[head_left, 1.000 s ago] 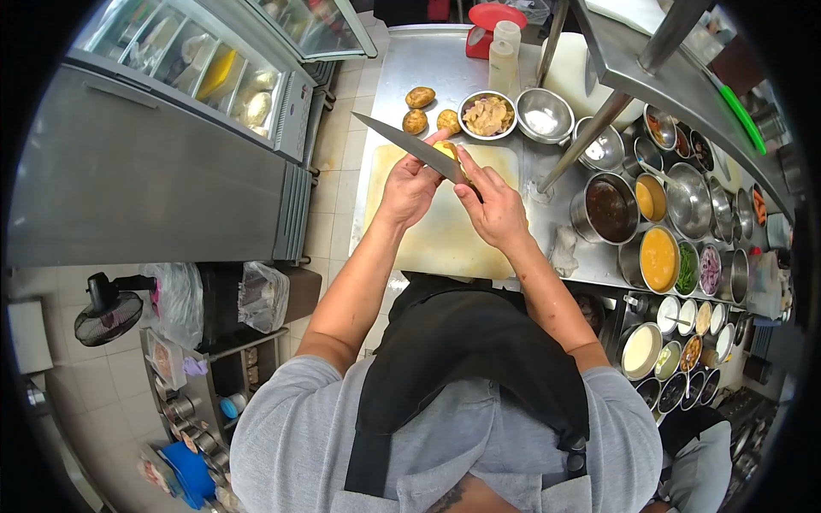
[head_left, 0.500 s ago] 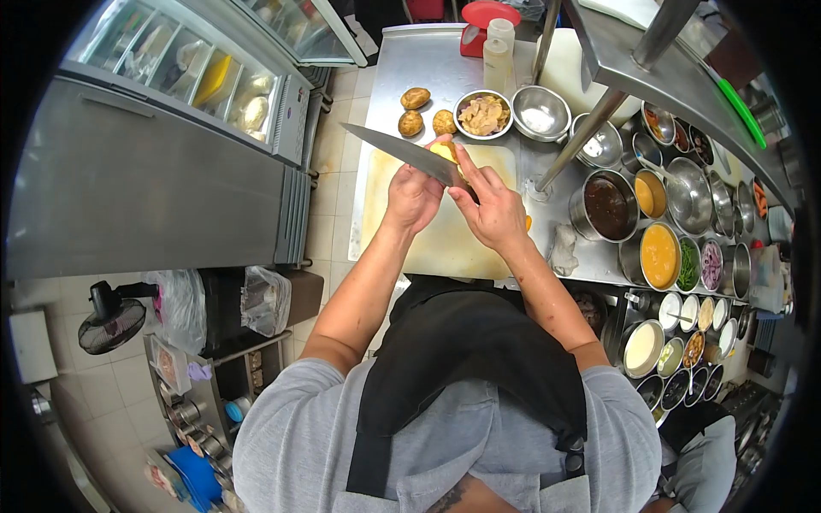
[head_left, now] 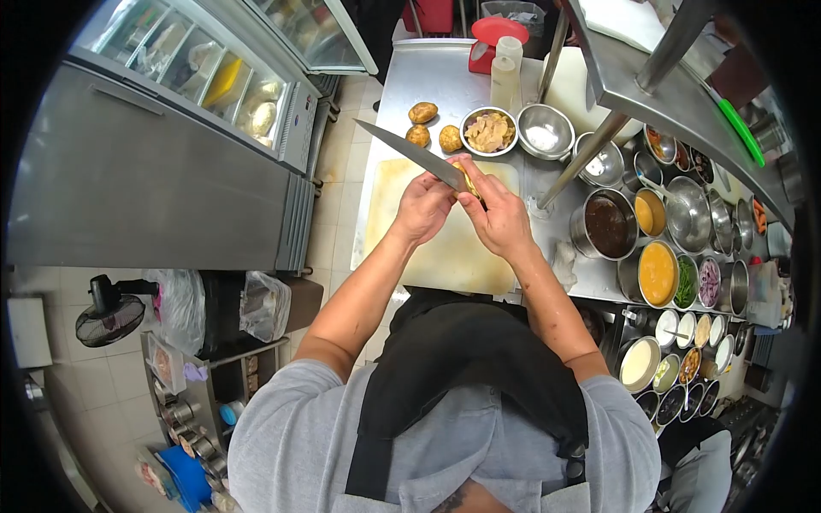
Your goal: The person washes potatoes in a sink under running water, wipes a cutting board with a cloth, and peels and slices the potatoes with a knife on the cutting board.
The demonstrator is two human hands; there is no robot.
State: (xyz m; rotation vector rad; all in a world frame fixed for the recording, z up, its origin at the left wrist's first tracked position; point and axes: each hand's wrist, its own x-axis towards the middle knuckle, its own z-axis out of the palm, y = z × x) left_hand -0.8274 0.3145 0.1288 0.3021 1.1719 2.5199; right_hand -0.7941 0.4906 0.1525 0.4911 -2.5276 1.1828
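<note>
Over the white cutting board both hands meet near its far half. My right hand is closed around the handle of a large kitchen knife, its blade pointing up and to the left. Just behind the blade shows part of a potato, yellowish and brown. My left hand is closed on this potato from below, its fingertips partly hidden by the blade. Beyond the board lie unpeeled potatoes beside a metal bowl of peelings.
An empty metal bowl, squeeze bottles and a red scale stand farther back. At right are a shelf post, a pot of dark sauce and a pot of orange liquid. A fridge stands left.
Both hands, with the knife and potato, have shifted slightly closer to my body over the board. The potato is more covered by my right fingers. The camera view has moved a little.
</note>
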